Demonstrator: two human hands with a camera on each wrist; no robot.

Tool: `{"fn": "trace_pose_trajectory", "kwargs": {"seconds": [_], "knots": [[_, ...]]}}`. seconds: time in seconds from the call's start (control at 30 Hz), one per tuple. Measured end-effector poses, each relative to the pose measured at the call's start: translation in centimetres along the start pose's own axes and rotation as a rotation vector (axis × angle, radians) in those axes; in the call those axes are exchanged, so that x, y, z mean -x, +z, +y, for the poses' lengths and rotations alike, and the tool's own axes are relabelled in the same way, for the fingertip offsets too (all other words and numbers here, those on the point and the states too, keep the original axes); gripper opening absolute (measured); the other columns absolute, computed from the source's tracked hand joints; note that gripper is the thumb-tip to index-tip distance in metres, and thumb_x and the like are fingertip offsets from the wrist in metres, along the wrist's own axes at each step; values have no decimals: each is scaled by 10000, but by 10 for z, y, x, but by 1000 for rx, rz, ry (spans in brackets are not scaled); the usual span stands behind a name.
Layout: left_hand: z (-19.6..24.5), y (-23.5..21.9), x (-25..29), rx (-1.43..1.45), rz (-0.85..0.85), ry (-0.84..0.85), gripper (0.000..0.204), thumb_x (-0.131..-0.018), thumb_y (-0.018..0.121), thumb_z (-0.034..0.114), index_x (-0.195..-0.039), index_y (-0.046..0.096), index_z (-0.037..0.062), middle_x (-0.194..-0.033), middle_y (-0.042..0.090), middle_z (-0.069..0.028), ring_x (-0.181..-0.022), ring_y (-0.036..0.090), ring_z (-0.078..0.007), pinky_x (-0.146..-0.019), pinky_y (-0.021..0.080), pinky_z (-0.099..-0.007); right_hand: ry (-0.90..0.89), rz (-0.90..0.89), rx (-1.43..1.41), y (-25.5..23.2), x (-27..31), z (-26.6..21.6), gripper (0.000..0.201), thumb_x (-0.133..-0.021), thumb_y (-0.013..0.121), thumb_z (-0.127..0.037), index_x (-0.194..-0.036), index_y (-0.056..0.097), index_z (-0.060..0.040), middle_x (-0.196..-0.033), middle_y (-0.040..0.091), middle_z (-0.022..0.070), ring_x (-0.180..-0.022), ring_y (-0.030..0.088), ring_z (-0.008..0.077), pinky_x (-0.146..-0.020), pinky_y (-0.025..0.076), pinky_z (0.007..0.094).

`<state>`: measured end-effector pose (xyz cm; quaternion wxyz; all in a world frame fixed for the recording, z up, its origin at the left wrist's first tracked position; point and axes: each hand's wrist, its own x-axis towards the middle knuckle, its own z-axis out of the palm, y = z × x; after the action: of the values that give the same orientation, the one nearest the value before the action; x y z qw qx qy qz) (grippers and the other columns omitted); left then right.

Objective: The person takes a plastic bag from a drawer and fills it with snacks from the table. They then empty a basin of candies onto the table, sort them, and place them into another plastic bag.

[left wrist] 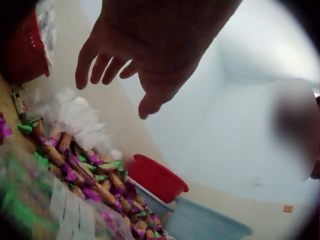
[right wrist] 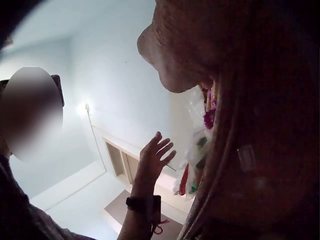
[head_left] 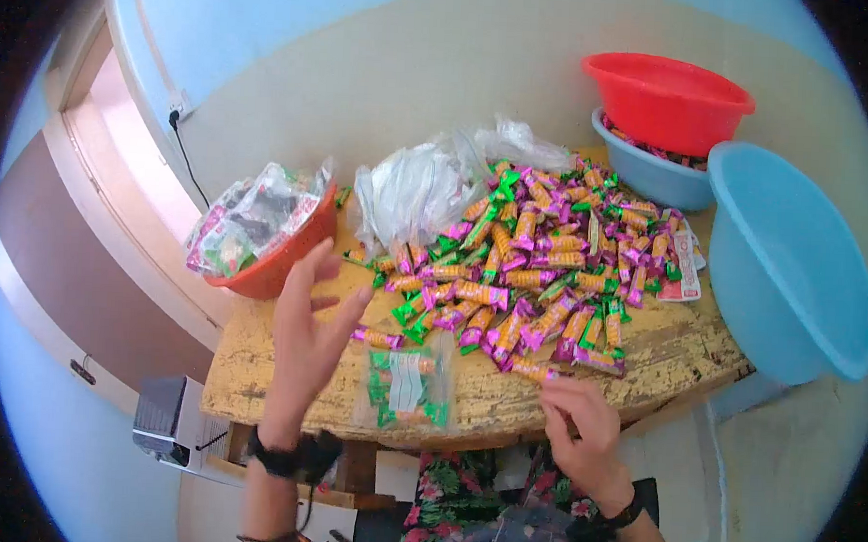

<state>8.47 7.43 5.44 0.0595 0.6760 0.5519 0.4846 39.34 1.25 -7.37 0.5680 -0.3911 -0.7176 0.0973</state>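
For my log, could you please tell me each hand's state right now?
Left hand: open, holding nothing.
Right hand: at a wrapped snack; grip cannot be told.

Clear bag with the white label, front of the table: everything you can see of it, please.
The clear bag looks like thin see-through plastic, roughly square, lying flat on the worn yellow table near its front edge. Green and orange wrapped pieces show through it, and a white label with line-like marks sits across the middle. Whether it is sealed can't be told. Neither the left hand nor the right hand touches it.
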Motion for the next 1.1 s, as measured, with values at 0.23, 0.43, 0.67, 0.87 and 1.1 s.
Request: {"fn": "trace_pose_trajectory", "kwargs": {"seconds": [0.23,0.43,0.67,0.87,1.1], "knots": [[-59,64,-136,-317,-165,138,1335,-708,899,605,-1653,155,27,-1655,187,-359,-1552,232,-460,-1240,274,-529,6,-24,-97,-10,4,13,291,-831,782,-38,-1108,693,-56,-1155,721,151,-1002,726,338,-839,605,416],[-76,114,-206,-474,-331,41,1497,-607,907,694,-1659,77,27,-1656,92,-399,-1553,187,-502,-1240,280,-530,-6,-94,-88,-16,12,22,426,-830,824,-130,-1218,655,-75,-1230,693,146,-1026,721,333,-837,611,414],[-101,148,-230,-596,-612,-103,1080,-634,913,550,-1470,531,-17,-1412,609,-282,-1333,576,-413,-1116,460,-458,75,-102,-157,-16,-5,10,431,-817,824,-34,-1215,662,-43,-1270,664,166,-979,741,261,-729,661,342],[-113,129,-214,-68,-409,-145,731,-725,895,421,-1279,671,0,-1189,739,-186,-1087,710,-308,-961,540,-411,117,-158,-169,-17,-5,11,473,-827,839,-99,-1258,651,-50,-1280,664,164,-1014,734,282,-791,646,365],[-88,82,-183,65,-437,-260,562,-790,889,320,-1207,703,-9,-1087,752,-102,-914,720,-198,-804,574,-359,99,-209,-125,-17,-2,13,481,-845,837,-193,-1274,655,-70,-1267,695,145,-1129,699,330,-906,598,418]]}}
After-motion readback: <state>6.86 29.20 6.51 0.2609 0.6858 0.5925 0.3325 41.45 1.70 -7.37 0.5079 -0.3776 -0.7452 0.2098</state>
